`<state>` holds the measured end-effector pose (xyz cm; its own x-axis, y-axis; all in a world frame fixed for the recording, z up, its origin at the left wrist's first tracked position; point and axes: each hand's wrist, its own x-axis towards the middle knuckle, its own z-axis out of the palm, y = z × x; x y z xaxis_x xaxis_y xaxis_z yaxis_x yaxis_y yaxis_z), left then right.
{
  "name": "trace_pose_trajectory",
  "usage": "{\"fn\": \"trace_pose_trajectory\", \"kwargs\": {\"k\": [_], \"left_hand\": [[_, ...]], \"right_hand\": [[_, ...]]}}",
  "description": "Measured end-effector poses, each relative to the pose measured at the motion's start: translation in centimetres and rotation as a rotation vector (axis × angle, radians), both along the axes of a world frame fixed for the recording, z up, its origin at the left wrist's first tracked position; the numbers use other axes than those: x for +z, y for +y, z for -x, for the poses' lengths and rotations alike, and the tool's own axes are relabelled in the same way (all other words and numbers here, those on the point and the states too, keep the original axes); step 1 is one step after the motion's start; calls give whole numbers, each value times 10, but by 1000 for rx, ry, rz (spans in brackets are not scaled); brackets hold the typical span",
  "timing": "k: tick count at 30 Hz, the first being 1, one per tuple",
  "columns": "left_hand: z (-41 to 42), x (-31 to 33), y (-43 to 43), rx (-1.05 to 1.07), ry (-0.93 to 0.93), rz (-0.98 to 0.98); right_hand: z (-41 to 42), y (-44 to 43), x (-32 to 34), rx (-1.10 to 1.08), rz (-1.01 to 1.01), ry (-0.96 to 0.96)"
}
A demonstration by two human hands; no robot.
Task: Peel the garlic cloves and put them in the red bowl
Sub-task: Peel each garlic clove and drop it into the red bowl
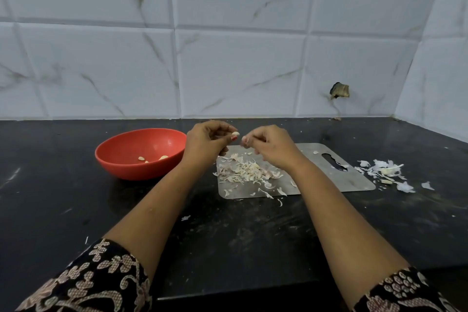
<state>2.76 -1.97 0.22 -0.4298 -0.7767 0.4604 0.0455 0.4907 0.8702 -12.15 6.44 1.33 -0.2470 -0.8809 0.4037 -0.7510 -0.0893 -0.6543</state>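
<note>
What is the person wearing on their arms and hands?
The left sleeve and right sleeve are black with a pale flowery pattern, ending near the elbows. The forearms are bare. A nail on the left hand is painted red.

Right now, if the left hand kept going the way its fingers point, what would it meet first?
Most likely the right hand, just across a small gap; the garlic clove pinched by the left hand would touch first. Depth is unclear.

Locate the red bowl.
Head view: the red bowl sits on the black counter, left of centre, just left of the left hand, which pinches a garlic clove.
</note>
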Motion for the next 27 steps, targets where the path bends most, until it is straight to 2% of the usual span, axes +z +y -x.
{"fn": "trace_pose_trajectory", "kwargs": {"k": [3, 9, 13, 20, 24, 27], "left_hand": [[0, -1, -2, 8, -16, 0], [0, -1, 0, 29, -74, 30], [1, -1, 2, 9, -75, 5], [5, -3, 4, -40, 36, -114], [5, -3, 2, 5, 24, 6], [4, -3, 3, 95, -105, 239]], "right_hand": [[0, -2, -4, -30, -94, 129], [-1, 1, 2, -48, 159, -64], [-7, 0, 0, 26, 171, -177], [-9, -2, -1, 26, 170, -276], [-11, -5, -6, 102, 38, -459], [-12, -5, -6, 77, -15, -373]]}}
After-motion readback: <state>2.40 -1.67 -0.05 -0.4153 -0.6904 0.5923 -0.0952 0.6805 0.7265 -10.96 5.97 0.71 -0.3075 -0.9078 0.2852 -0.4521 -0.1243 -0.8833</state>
